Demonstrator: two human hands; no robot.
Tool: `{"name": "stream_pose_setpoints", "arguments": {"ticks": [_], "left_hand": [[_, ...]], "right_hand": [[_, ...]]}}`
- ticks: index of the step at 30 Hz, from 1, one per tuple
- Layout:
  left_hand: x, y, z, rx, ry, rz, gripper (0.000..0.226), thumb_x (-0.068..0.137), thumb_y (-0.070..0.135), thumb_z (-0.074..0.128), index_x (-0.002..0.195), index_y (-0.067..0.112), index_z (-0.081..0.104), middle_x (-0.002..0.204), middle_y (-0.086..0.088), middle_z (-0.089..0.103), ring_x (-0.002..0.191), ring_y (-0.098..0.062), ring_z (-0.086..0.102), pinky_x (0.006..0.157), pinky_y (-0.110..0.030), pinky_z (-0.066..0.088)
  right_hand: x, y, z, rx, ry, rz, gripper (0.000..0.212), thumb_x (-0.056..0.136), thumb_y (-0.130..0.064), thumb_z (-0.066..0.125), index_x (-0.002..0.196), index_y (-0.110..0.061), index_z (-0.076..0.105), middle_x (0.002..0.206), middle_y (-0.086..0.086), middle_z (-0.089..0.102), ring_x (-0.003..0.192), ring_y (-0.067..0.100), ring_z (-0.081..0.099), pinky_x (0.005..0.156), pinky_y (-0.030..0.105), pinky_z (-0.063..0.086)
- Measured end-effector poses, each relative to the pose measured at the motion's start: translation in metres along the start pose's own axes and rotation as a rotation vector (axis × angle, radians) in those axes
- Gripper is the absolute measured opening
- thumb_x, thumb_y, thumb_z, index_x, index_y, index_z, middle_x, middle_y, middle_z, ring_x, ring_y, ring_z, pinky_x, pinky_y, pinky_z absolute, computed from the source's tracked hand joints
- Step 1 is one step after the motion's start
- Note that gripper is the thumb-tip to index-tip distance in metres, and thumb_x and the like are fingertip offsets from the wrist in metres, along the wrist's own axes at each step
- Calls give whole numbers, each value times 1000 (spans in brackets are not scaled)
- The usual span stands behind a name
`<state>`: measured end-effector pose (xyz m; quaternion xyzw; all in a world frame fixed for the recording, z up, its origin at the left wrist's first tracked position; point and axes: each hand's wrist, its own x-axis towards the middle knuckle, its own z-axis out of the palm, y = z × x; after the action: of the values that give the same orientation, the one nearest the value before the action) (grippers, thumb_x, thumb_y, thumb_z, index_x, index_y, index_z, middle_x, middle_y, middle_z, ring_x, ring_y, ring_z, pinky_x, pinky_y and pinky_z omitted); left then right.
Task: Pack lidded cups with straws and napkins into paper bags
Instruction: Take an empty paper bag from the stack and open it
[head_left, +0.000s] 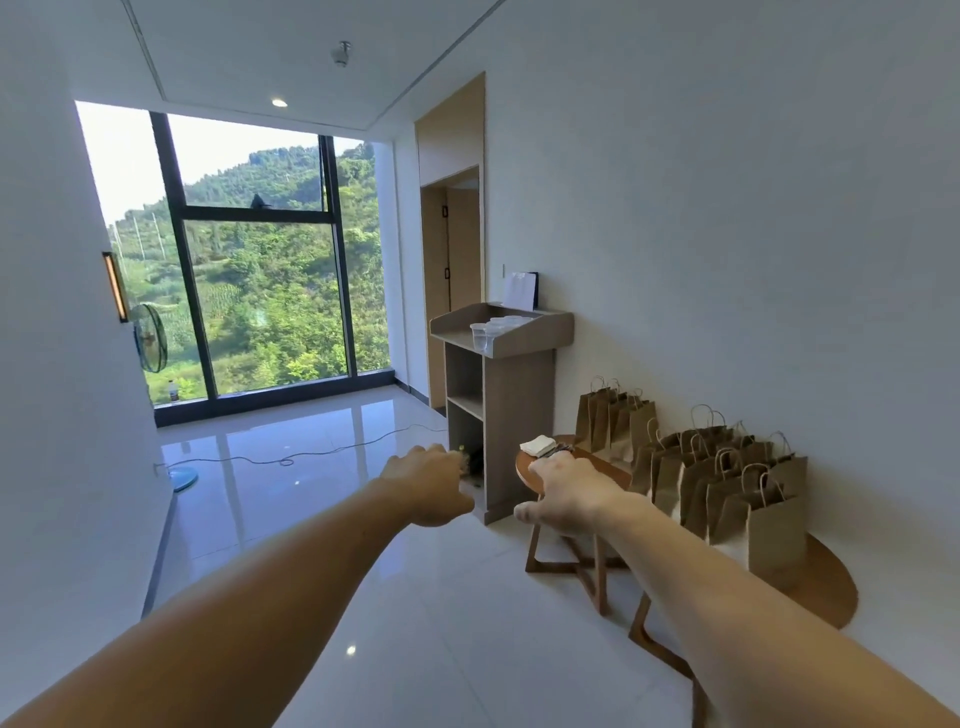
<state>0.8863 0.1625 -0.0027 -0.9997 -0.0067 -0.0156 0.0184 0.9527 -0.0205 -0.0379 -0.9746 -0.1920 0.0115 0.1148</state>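
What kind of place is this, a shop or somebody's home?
Likely a bare spare room, perhaps in an apartment or hotel, used as a makeshift packing spot, not a shop. Clear cups sit on a lectern-like stand, brown paper bags line the wall, and a floor-to-ceiling window faces a green hillside.

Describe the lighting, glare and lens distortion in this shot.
Head view: daylight from the window lights the room, its sky blown out; the glossy floor mirrors it as glare; the wide-angle lens bows the ceiling lines and stretches both forearms; the paper bags and the cups look reasonably sharp.
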Motion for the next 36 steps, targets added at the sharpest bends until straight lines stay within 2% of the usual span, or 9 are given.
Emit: {"name": "stream_pose_setpoints", "arguments": {"ticks": [3, 14, 20, 23, 26, 30, 36], "left_hand": [[48, -10, 7, -3, -17, 0, 59, 94, 46, 50, 146, 19, 39, 144, -6, 45, 128, -27, 45, 96, -39, 41], [257, -74, 22, -46, 10, 82, 50, 97, 43, 49, 140, 18, 45, 136, -7, 49, 123, -24, 48, 84, -30, 35], [370, -109, 28, -65, 15, 126, 43, 95, 42, 53, 131, 18, 49, 129, -5, 52, 118, -23, 49, 84, -32, 40], [425, -115, 39, -49, -22, 140, 39, 94, 40, 53, 125, 17, 51, 127, -7, 53, 110, -23, 49, 80, -33, 39], [485, -118, 48, -53, -20, 160, 30, 93, 40, 52, 113, 18, 51, 123, -7, 53, 102, -21, 47, 79, -34, 39], [569, -115, 57, -44, -8, 171, 22, 91, 40, 52, 97, 22, 41, 116, -6, 53, 94, -18, 43, 76, -35, 38], [696, -117, 56, -32, -17, 160, 34, 90, 41, 50, 115, 19, 51, 121, -6, 54, 101, -20, 49, 76, -34, 38]], "right_hand": [[44, 9, 3, 4, -39, 2, 75, 86, -57, 62, 147, -22, 37, 152, 7, 36, 135, 30, 40, 104, 43, 43], [245, 26, 5, -2, -9, 67, 75, 87, -56, 61, 149, -25, 34, 150, 4, 37, 132, 29, 42, 103, 43, 45], [352, 33, 9, 2, 13, 111, 74, 88, -57, 59, 151, -26, 33, 151, 3, 37, 135, 29, 41, 105, 45, 44], [399, 46, 18, 4, -26, 125, 73, 89, -56, 59, 150, -26, 33, 152, 4, 36, 135, 30, 41, 102, 43, 43], [454, 66, 22, 19, 7, 146, 70, 89, -55, 59, 148, -25, 37, 149, 3, 40, 132, 28, 44, 102, 42, 46], [536, 95, 24, 17, 5, 142, 70, 87, -57, 60, 146, -25, 39, 148, 2, 40, 131, 27, 43, 103, 45, 45], [652, 146, 9, 30, -13, 142, 72, 86, -58, 58, 147, -25, 38, 149, 2, 38, 132, 25, 44, 102, 44, 46]]}}
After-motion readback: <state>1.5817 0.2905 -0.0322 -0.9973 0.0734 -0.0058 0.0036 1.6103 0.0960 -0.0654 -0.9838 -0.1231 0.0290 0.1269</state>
